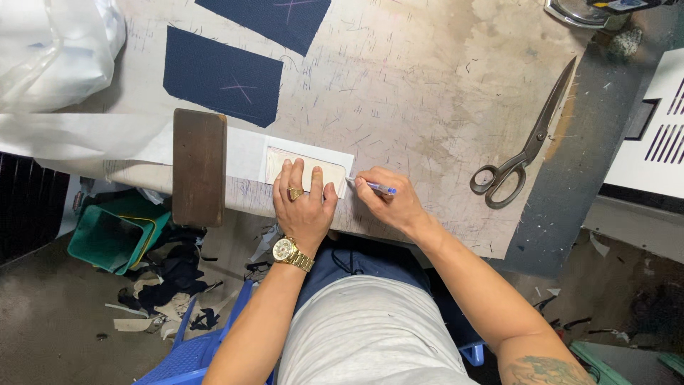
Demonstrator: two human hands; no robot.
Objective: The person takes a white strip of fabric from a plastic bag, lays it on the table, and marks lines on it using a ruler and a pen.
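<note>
My left hand (pixel 304 199), with a gold ring and a gold watch, lies flat on a pale rounded cardboard template (pixel 283 161). The template rests on a strip of white fabric (pixel 246 151) at the near edge of the worktable (pixel 427 107). My right hand (pixel 388 199) grips a blue pen (pixel 380 187) with its tip at the template's right end. A dark wooden block (pixel 199 166) weighs down the white strip just left of my left hand.
Two navy fabric pieces (pixel 222 76) with chalk crosses lie at the back left. Large metal scissors (pixel 527 146) lie to the right. A white plastic bag (pixel 57 50) sits far left. A green bin (pixel 114 235) and fabric scraps are on the floor below.
</note>
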